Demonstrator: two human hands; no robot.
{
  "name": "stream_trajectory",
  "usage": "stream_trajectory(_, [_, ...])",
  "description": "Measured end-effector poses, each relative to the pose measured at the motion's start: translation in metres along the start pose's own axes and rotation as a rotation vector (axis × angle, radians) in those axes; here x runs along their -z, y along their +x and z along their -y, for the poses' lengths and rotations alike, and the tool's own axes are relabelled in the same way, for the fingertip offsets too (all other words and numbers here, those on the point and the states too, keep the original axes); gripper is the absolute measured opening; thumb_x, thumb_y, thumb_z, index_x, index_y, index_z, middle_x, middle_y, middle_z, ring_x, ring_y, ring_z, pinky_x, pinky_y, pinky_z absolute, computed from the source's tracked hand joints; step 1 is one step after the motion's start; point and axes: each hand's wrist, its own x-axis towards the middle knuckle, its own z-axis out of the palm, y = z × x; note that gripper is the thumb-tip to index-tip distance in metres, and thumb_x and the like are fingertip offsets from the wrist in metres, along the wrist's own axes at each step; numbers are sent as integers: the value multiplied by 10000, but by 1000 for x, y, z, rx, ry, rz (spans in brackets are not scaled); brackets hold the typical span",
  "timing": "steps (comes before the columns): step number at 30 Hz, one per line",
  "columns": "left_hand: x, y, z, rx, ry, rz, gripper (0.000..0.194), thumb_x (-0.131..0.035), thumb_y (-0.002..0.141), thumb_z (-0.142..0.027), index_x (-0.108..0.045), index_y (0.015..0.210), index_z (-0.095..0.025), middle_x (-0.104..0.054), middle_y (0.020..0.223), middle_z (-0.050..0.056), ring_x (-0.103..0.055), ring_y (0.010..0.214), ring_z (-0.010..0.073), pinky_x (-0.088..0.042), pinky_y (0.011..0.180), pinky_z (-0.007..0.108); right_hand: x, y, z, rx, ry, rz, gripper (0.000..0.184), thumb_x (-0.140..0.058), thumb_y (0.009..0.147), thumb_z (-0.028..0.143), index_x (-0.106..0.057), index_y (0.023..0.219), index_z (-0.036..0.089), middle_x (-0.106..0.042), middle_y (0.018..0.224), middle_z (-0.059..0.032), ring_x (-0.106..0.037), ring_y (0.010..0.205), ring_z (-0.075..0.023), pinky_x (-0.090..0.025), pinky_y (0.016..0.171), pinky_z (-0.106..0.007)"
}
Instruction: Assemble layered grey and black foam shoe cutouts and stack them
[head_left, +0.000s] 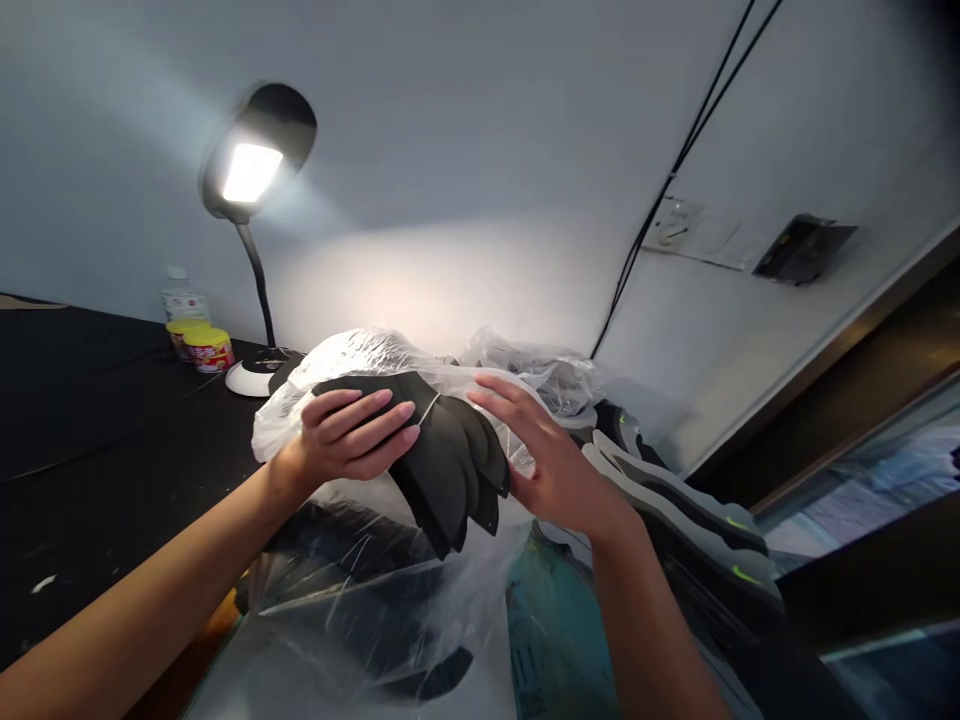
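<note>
My left hand (pixel 349 435) grips a fanned bundle of matte black foam pieces (pixel 450 470), with its fingers across the top of them. A thin wire or thread shows on the bundle near my fingertips. A clear plastic bag (pixel 300 420) bunches around and behind the bundle. My right hand (pixel 547 450) stands open at the bundle's right side, its fingers spread against the plastic. A stack of grey and black shoe-sole-like pieces (pixel 675 500) with neon green marks lies just to the right of my right hand.
A lit desk lamp (pixel 255 160) stands on a black tabletop (pixel 112 420) at the back left, beside a plastic bottle (pixel 180 300) and yellow-and-red tins (pixel 208 350). More bagged dark pieces (pixel 352 590) lie below my hands. Black cables (pixel 675 165) run down the wall past a socket (pixel 671 225).
</note>
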Motion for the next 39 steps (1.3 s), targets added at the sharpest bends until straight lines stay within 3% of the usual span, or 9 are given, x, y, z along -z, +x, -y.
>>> stream_trajectory(5, [2,1,-5,-16,11,-33,191,-631,842,-113,-592,837,-300,-709,844,-102,-639,824,115,-446,732,276,2,1,9,183,10,-94,509,-393,914,47,-529,1346,279,-524,1442,-52,-410,1399,-237,-403,1136,-485])
stream_trajectory(9, [0,-4,-6,-52,-11,-37,214,-651,796,-105,-585,838,-305,-699,857,-102,-622,860,114,-447,783,258,3,2,13,302,43,-278,350,-449,869,22,-696,927,264,-753,960,-5,-659,1033,-202,-546,932,-414])
stream_trajectory(11, [0,-5,-6,-56,-18,-25,230,-672,773,-112,-588,855,-310,-700,875,-97,-614,887,119,-446,809,258,4,3,15,315,44,-321,341,-457,864,28,-699,923,260,-760,904,0,-673,952,-192,-560,886,-395])
stream_trajectory(16, [2,-8,-5,-48,-16,20,254,-702,771,-159,-594,926,-329,-710,940,-93,-617,920,127,-456,821,262,1,4,22,244,-64,-156,423,-438,905,55,-645,1230,228,-679,1265,-34,-564,1214,-228,-500,1021,-444])
stream_trajectory(21, [-1,-13,-5,-91,-4,29,264,-728,775,-228,-597,960,-363,-705,960,-125,-617,944,102,-454,851,234,1,4,21,233,-101,-155,341,-454,932,60,-702,1099,224,-738,1140,-15,-601,1121,-220,-524,950,-424])
stream_trajectory(25, [-3,-13,-6,-123,-14,21,187,-726,783,-225,-610,889,-327,-701,964,-108,-609,913,104,-469,819,236,3,1,18,260,-122,-213,302,-488,883,31,-717,900,226,-773,936,7,-648,952,-209,-527,861,-410])
stream_trajectory(29, [-2,-13,-5,-126,-12,26,221,-733,771,-210,-613,895,-347,-705,953,-114,-615,912,111,-477,813,250,5,0,16,277,-147,-252,290,-495,839,6,-695,816,213,-770,880,14,-654,874,-200,-513,791,-380])
stream_trajectory(35, [-3,-13,2,-111,7,62,255,-731,795,-152,-613,951,-315,-725,994,-98,-641,919,112,-485,766,245,22,-8,11,129,-345,-289,304,-490,804,-2,-699,772,217,-762,852,18,-667,834,-184,-482,797,-349])
stream_trajectory(39, [-7,-19,8,-50,43,131,294,-728,829,-170,-617,1081,-272,-735,1063,-68,-631,1003,120,-486,814,256,47,-26,9,-206,-456,-331,340,-466,781,4,-713,747,234,-758,852,27,-668,837,-174,-478,772,-308])
